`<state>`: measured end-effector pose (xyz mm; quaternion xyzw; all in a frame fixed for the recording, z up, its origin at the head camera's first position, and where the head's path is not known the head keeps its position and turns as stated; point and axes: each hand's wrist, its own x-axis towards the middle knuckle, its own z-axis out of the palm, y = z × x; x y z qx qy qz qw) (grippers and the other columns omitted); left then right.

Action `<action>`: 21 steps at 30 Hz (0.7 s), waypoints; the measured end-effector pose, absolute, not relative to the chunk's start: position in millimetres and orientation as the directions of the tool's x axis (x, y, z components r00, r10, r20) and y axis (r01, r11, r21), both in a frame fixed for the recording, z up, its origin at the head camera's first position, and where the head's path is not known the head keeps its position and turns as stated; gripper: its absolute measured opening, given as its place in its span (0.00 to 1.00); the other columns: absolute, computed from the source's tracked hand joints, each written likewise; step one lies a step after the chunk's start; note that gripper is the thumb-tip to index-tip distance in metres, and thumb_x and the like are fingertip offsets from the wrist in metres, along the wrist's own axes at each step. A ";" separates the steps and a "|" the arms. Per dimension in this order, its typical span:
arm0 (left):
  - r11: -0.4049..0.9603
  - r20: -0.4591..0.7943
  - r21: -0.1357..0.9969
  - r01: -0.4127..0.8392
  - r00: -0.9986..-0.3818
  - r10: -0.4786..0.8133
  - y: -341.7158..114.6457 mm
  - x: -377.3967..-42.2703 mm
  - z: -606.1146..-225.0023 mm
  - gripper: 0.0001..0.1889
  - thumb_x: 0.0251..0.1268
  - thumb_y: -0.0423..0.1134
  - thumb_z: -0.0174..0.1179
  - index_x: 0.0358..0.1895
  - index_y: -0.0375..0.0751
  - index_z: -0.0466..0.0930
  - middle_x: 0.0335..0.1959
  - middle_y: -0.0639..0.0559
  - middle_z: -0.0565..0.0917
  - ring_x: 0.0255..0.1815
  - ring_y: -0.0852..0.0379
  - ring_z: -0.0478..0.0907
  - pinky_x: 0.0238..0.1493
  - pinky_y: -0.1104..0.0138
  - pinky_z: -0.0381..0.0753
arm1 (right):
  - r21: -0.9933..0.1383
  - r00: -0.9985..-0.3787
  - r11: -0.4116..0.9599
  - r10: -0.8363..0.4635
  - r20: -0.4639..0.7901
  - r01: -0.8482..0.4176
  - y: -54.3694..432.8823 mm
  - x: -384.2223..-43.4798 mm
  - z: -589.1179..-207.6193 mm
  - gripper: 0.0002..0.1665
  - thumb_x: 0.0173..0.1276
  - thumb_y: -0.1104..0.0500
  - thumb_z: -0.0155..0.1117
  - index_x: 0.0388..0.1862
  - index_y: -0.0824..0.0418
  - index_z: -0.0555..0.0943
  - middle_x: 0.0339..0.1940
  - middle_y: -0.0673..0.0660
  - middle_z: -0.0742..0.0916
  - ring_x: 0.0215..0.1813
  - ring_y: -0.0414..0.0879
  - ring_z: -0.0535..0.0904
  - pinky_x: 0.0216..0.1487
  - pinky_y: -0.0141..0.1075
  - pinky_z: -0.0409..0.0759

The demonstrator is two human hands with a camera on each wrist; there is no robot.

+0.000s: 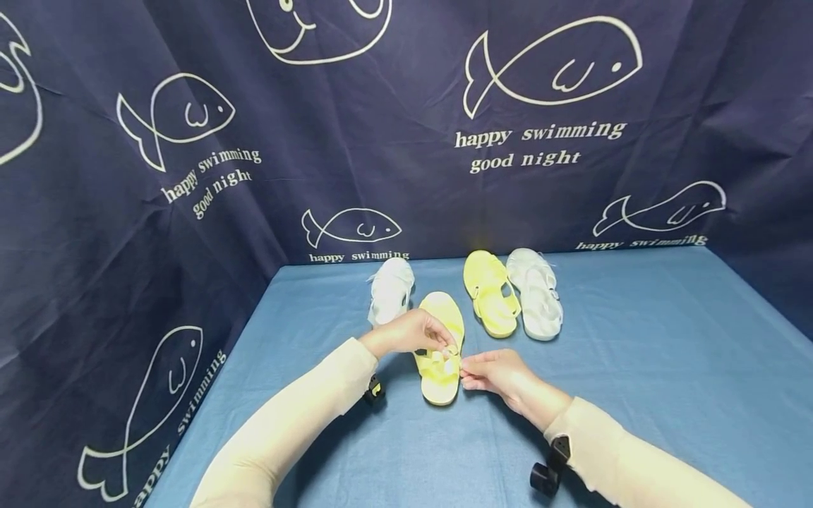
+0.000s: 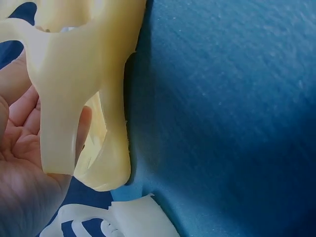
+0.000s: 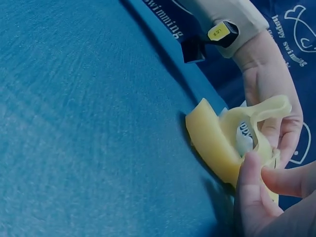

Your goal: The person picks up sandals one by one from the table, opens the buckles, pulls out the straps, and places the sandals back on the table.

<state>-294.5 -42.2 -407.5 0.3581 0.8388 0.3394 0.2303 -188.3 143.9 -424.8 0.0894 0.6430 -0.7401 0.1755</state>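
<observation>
A yellow sandal (image 1: 440,390) lies on the blue cloth between both hands, its heel end pointing away. My left hand (image 1: 413,331) reaches over it from the left, thumb and fingertips pinching at its strap. In the left wrist view that hand (image 2: 22,163) is partly hidden behind the broad yellow strap (image 2: 59,138). From the right, my right hand (image 1: 498,374) pinches the sandal's strap edge. Its thumb and fingers close together on the strap in the right wrist view, where a pale lettered patch (image 3: 244,138) shows through an opening in the sandal (image 3: 210,136).
A white sandal (image 1: 392,286) lies behind the left hand. Further back right, another yellow sandal (image 1: 489,289) sits beside a second white one (image 1: 536,296). A dark blue curtain (image 1: 381,162) with fish drawings hangs behind the blue cloth (image 1: 635,367). Both wrists carry small black cameras.
</observation>
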 end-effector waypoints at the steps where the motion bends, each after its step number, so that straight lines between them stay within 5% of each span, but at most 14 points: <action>1: 0.512 -0.140 0.733 0.447 -0.639 0.757 -42.2 -293.8 -407.6 0.08 0.57 0.33 0.69 0.41 0.40 0.88 0.32 0.50 0.88 0.30 0.70 0.78 0.35 0.78 0.78 | -0.916 -0.919 -0.116 -0.147 -0.366 0.384 144.1 -187.6 -425.1 0.17 0.67 0.73 0.58 0.50 0.87 0.73 0.24 0.55 0.85 0.25 0.40 0.83 0.33 0.29 0.85; 21: 0.523 -0.110 0.707 0.476 -0.657 0.746 -39.4 -289.4 -403.2 0.10 0.54 0.36 0.71 0.40 0.41 0.88 0.30 0.53 0.88 0.29 0.70 0.79 0.32 0.77 0.78 | -0.870 -0.899 -0.224 -0.102 -0.426 0.438 143.5 -200.1 -424.5 0.12 0.67 0.73 0.57 0.47 0.82 0.77 0.22 0.53 0.84 0.27 0.38 0.81 0.34 0.26 0.83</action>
